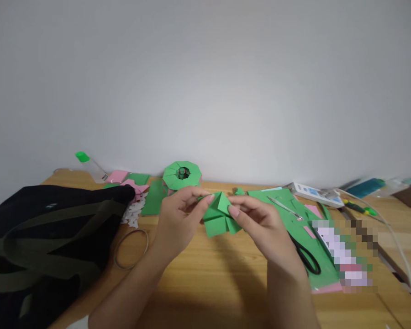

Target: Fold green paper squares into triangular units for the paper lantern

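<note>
A green folded paper piece (pixel 215 225) is held up above the wooden table, with creases and a small triangular flap standing at its upper middle. My left hand (pixel 182 219) pinches its upper left edge between thumb and fingers. On the other side, my right hand (pixel 260 223) grips the paper near the flap, thumb in front and fingers behind. Beyond my left hand stands a round green paper ring (pixel 182 174) made of folded segments, with a dark opening in its centre. Part of its base is hidden by my hand.
Black fabric (pixel 51 246) covers the left side, near a brown hoop (pixel 131 249) and white paper scraps (pixel 134 212). Green sheets (pixel 320 260) lie at right with scissors (pixel 306 256) and a metal tool (pixel 286 208). Behind them sits a power strip (pixel 317 194) with a white cable (pixel 402 256).
</note>
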A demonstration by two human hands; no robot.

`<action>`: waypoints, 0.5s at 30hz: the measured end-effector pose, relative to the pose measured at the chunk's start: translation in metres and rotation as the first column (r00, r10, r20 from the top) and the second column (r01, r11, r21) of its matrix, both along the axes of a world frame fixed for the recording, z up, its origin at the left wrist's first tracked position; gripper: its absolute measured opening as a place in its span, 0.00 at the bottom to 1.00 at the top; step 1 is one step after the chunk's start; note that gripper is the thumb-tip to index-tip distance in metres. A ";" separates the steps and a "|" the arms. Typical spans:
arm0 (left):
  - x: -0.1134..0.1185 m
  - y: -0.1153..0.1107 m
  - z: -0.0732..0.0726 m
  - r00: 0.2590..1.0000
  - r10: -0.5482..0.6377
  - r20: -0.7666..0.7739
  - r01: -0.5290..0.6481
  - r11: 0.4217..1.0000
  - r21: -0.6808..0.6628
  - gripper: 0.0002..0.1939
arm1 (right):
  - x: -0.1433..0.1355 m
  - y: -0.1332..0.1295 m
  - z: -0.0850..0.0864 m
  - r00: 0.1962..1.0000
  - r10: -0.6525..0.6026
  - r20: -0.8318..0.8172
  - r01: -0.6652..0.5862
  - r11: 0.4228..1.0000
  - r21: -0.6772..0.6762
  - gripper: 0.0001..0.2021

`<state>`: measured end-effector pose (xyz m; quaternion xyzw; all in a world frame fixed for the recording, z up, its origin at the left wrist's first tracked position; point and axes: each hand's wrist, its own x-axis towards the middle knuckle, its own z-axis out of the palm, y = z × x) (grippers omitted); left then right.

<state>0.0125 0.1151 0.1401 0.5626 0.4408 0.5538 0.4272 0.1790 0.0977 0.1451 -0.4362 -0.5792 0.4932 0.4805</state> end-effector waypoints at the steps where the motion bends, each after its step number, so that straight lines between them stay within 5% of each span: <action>1: 0.000 0.000 0.000 1.000 -0.009 0.023 0.010 1.000 -0.018 0.06 | 0.000 0.000 0.000 1.000 0.004 0.016 -0.004 1.000 0.013 0.11; 10: -0.003 0.001 0.004 0.980 -0.194 0.039 0.197 0.976 -0.091 0.08 | 0.001 0.003 -0.003 0.998 -0.016 0.068 0.009 0.994 0.105 0.07; 15: -0.001 0.002 0.003 0.984 -0.176 -0.005 0.175 0.982 -0.070 0.07 | -0.001 0.003 0.000 0.995 -0.084 0.051 0.078 0.991 0.107 0.08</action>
